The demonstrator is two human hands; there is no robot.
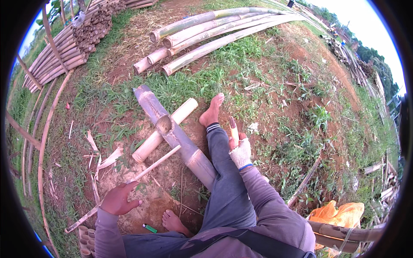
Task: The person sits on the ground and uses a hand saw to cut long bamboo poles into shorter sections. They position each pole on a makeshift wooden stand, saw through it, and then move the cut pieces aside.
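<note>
The fingers of the gloved right hand [241, 151] are wrapped round a short rod [233, 130], pale with a dark brown tip, which points up and away beside the outstretched leg [221, 159]. Those of the bare left hand [119, 201] are loosely bent, the thumb apart from them; whether they grip the stick [157, 163] that passes at the hand cannot be told. The largest thing about is the stack [88, 41] of bamboo at the upper left. Next come the long poles [202, 31], lying on the ground beyond the leg. Between the hands, the thick pole [185, 144], greyish and with an open hollow partway along it, lies across the pale pole [147, 147]; its near end is hidden by the leg. The stick slants from beside the thick pole down past the left hand. Peeled strips [111, 158] are scattered left of the pale pole, and a green lighter [149, 228] lies near the bare left foot [175, 221].
</note>
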